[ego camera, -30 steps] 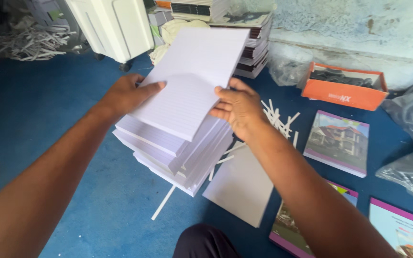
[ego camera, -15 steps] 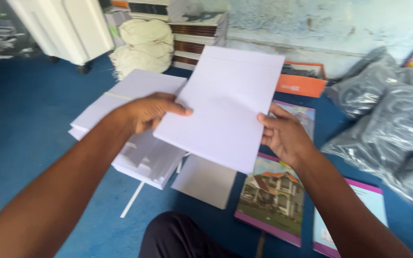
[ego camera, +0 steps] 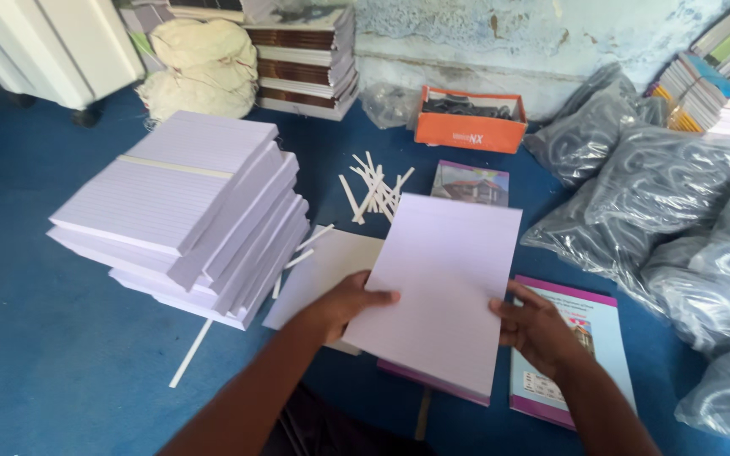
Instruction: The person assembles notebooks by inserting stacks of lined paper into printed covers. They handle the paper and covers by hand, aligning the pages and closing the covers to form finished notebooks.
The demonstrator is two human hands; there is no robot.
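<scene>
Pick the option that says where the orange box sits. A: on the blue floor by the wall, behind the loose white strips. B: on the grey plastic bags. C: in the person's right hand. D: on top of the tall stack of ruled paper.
A: the orange box rests on the blue floor against the wall, beyond the white strips.

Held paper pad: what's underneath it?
Under the held paper pad, a purple-edged cover peeks out at its lower edge. The cover's printed face is hidden.
</scene>
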